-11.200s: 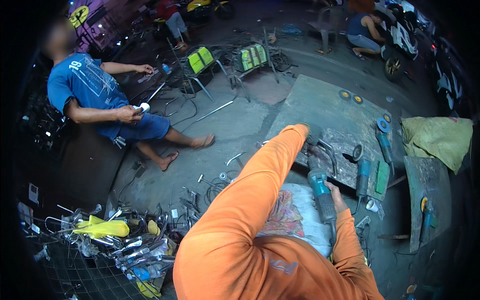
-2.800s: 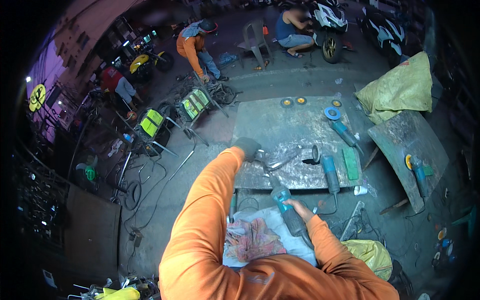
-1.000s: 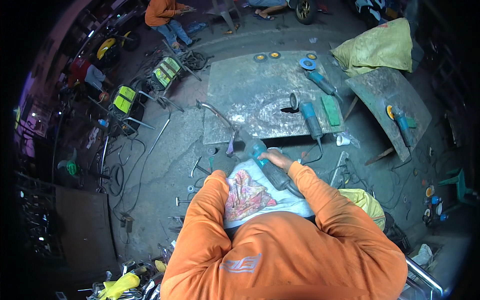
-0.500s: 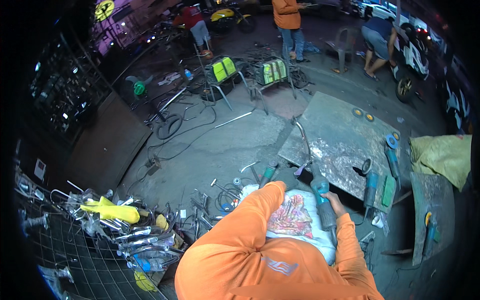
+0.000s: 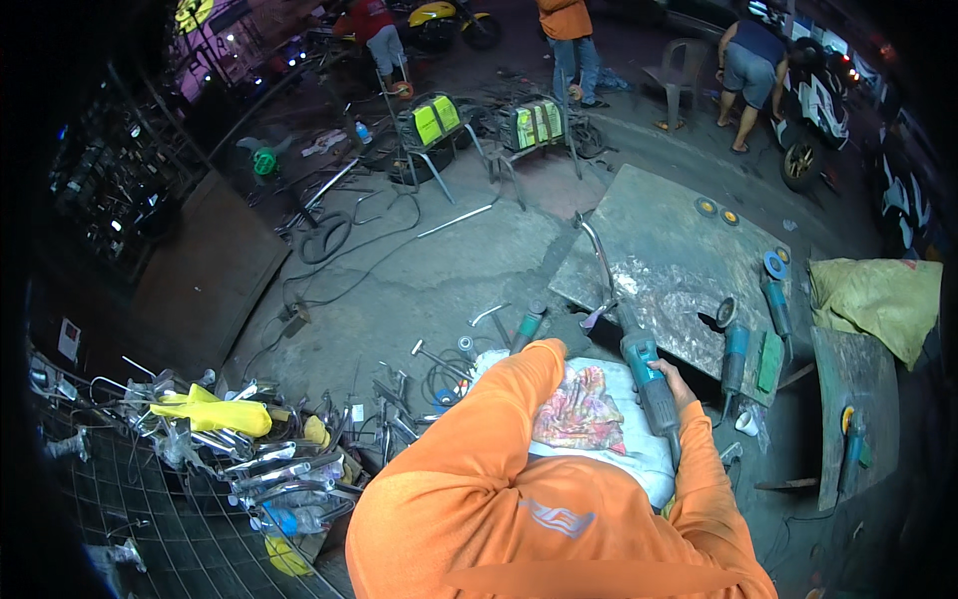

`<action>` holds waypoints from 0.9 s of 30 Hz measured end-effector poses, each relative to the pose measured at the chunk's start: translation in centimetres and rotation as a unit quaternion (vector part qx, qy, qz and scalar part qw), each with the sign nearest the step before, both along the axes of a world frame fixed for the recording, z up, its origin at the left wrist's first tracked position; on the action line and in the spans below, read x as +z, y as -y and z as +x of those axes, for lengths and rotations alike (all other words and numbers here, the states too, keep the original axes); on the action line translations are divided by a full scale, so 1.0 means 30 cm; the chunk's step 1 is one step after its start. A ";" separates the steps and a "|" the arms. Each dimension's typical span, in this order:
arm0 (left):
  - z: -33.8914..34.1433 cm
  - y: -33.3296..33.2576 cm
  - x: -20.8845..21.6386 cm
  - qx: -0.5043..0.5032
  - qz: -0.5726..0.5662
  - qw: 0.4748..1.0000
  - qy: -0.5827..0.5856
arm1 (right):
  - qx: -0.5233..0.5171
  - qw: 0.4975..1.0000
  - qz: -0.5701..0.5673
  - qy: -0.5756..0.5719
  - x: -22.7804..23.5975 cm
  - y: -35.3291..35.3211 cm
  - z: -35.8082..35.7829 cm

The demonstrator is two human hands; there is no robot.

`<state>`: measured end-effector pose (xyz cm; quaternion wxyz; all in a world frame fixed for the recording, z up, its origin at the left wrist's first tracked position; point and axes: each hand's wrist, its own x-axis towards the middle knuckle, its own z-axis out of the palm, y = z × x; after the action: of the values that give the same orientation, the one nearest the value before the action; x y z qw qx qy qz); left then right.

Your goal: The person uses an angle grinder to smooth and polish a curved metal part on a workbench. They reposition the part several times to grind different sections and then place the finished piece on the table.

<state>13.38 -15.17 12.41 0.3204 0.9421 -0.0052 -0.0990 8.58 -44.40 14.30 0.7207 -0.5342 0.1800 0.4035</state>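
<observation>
My right hand [image 5: 676,382] is wrapped round the body of a teal and dark grey power grinder [image 5: 654,387], whose front end points away toward the low worktable [image 5: 649,215]. My left hand [image 5: 574,339] reaches forward beside the table's near edge. It looks dark, and its fingers are hidden beyond the sleeve. Close to it, a bent metal pipe [image 5: 597,250] lies along the table's left side, with a purplish flared end [image 5: 596,317] nearest me. Below my arms are a white cushion [image 5: 639,439] and a patterned cloth [image 5: 582,411].
Two more grinders [image 5: 733,349] [image 5: 776,299] and several discs [image 5: 730,217] lie on the worktable. Another green grinder [image 5: 529,324] stands left of my left hand. Metal parts [image 5: 289,479] heap at left. Two welding machines [image 5: 539,125] [image 5: 434,122] sit on stands ahead; people stand beyond.
The whole view has shifted slightly, so the surroundings sit a little higher and further left. My right hand keeps its grip on the grinder. The person by the motorcycle has changed posture.
</observation>
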 end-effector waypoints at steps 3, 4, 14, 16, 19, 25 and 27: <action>-0.033 -0.021 -0.011 0.002 0.010 1.000 -0.003 | -0.019 0.997 -0.012 0.078 0.020 0.005 -0.021; -0.039 -0.030 -0.019 0.002 0.015 1.000 -0.003 | -0.021 0.999 -0.020 0.024 0.021 0.009 -0.023; 0.042 -0.005 -0.073 -0.009 0.034 0.999 -0.007 | 0.008 0.999 0.041 0.010 0.004 0.020 -0.007; 0.034 -0.005 -0.071 0.002 0.018 1.000 0.003 | 0.006 1.000 0.022 0.012 0.011 0.011 -0.004; 0.025 -0.008 -0.070 0.014 0.012 1.000 0.011 | 0.012 0.999 0.017 0.031 0.020 0.004 -0.008; 0.036 -0.007 -0.083 -0.001 0.030 0.999 0.023 | 0.014 0.999 0.032 0.004 0.007 0.006 -0.004; 0.038 -0.006 -0.088 -0.003 0.033 0.999 0.021 | 0.016 0.999 0.035 0.003 -0.006 0.007 0.001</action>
<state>14.53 -14.98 9.78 0.2887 0.9540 -0.0119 -0.0799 8.60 -44.61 14.11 0.7331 -0.5125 0.1547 0.4195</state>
